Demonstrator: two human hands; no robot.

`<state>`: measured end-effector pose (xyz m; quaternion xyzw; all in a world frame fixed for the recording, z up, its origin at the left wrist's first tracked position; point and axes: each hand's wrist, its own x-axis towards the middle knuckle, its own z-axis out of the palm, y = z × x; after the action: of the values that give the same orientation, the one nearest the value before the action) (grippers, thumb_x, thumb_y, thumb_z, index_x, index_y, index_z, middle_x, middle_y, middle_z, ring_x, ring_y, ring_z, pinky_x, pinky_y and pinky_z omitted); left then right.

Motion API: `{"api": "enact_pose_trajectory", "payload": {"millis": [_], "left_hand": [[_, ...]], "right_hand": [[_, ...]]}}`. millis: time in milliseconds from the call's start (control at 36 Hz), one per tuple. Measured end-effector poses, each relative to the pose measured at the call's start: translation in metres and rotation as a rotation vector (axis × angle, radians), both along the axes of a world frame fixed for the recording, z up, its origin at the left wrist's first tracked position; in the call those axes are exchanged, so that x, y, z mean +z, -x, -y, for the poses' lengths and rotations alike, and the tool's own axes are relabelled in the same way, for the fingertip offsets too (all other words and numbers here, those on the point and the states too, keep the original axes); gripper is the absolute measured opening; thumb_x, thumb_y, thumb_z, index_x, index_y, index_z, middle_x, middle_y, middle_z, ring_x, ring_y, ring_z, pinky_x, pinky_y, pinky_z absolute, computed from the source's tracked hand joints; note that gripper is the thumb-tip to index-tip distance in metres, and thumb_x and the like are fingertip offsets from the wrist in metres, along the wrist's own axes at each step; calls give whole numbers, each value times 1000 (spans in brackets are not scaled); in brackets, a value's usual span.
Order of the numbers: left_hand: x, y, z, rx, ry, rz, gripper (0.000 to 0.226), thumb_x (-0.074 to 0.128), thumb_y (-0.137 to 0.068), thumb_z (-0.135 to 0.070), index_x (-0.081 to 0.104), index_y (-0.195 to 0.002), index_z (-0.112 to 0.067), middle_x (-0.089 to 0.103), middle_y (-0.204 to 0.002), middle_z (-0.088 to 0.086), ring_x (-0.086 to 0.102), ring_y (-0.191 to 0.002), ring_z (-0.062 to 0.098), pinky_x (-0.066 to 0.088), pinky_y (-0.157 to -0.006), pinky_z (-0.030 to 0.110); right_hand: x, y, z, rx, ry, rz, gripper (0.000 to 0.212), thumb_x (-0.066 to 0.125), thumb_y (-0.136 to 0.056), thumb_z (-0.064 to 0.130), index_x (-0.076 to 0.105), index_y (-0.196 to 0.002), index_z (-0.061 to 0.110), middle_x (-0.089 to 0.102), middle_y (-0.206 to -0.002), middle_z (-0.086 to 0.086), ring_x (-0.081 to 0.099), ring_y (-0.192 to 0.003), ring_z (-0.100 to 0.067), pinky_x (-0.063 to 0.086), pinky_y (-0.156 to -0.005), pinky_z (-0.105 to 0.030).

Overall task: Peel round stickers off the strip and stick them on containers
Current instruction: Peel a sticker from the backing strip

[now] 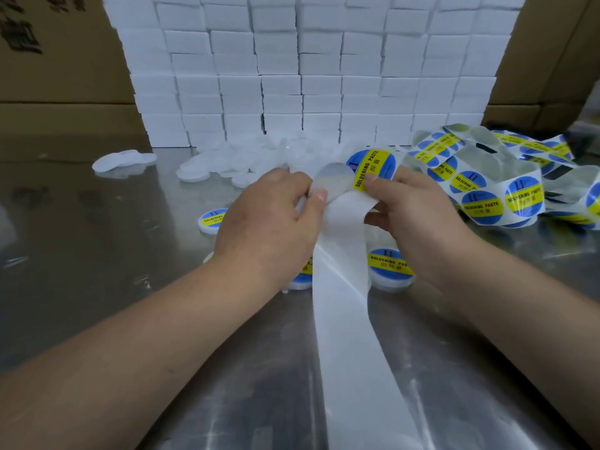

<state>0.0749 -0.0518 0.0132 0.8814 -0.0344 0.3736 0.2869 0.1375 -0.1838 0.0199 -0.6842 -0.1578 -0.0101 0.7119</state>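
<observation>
Pinches sticker by its edge with right hand; grips strip at its fold with left hand, fingers curled. Holds both over the middle of the table, bare strip trailing to the near edge. Labelled containers under the wrists; coil toward the right edge; boxes stacked along the far edge.
</observation>
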Motion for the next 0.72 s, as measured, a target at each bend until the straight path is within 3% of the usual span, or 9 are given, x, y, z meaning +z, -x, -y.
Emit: {"api": "enact_pose_trajectory", "payload": {"millis": [56, 194, 306, 389, 444, 500, 556, 639, 722], "left_hand": [[0, -1, -1, 17, 58, 14, 34, 44, -91, -27, 39, -59, -15, 38, -64, -3, 32, -65, 12, 17, -57, 30], [2, -3, -5, 53, 159, 14, 32, 44, -91, -30, 42, -63, -16, 41, -67, -3, 35, -69, 11, 22, -59, 30], [3, -2, -5, 49, 144, 6, 34, 45, -91, -34, 38, -58, -27, 41, -67, -6, 36, -65, 14, 21, -60, 26], [3, 0, -4, 52, 134, 6, 36, 47, -90, -35, 36, -57, -32, 40, -66, -8, 42, -64, 3, 20, -57, 25], [3, 0, -4, 52, 133, 3, 34, 47, -90, -37, 37, -58, -34, 41, -67, -9, 42, -65, 0, 24, -56, 22], [3, -1, -5, 57, 133, 6, 33, 47, -90, -37, 37, -58, -34, 40, -67, -10, 42, -65, 0, 22, -57, 23], [3, -2, -6, 63, 135, 6, 32, 47, -90, -38, 38, -59, -35, 41, -68, -10, 42, -65, 0, 21, -59, 23], [3, -4, -8, 56, 136, 16, 27, 47, -90, -38, 42, -64, -35, 44, -72, -9, 38, -69, 7, 22, -60, 23], [2, -5, -10, 36, 134, 52, 16, 50, -90, -38, 52, -75, -30, 52, -82, -4, 41, -78, 7, 28, -64, 25]], "right_hand": [[1, 0, 2, -3, -9, -1, 20, 49, -93, 11, 61, -98, -4, 65, -99, -24, 64, -86, -31, 50, -92, -45], [2, -1, 4, -106, 49, 97, 15, 52, -87, 2, 59, -99, -1, 67, -95, -22, 62, -78, -25, 53, -77, -43], [-2, -11, 10, -363, 158, 164, 68, 59, -82, 9, 27, -142, 18, 55, -92, 14, 55, -76, -4, 45, -63, -20], [-2, -15, 18, -494, 208, 231, 86, 59, -78, 9, 10, -146, 30, 41, -136, 12, 52, -110, -11, 47, -86, -29], [-1, -12, 19, -523, 252, 358, 87, 55, -76, 5, 11, -145, 36, 26, -149, 11, 39, -125, -3, 40, -95, -25], [0, -8, 18, -512, 312, 483, 74, 50, -75, 1, 33, -138, 37, 36, -141, 12, 39, -113, 12, 32, -86, -9], [0, -4, 16, -445, 314, 537, 57, 45, -74, -2, 55, -108, 43, 54, -107, 22, 53, -85, 7, 36, -71, -9], [1, 4, 13, -318, 317, 551, 52, 43, -75, -4, 59, -78, 46, 55, -62, 32, 49, -54, 6, 31, -55, -5], [1, 9, 11, -175, 310, 537, 50, 42, -76, -6, 61, -69, 39, 59, -58, 33, 49, -48, 9, 32, -46, -4]]}}
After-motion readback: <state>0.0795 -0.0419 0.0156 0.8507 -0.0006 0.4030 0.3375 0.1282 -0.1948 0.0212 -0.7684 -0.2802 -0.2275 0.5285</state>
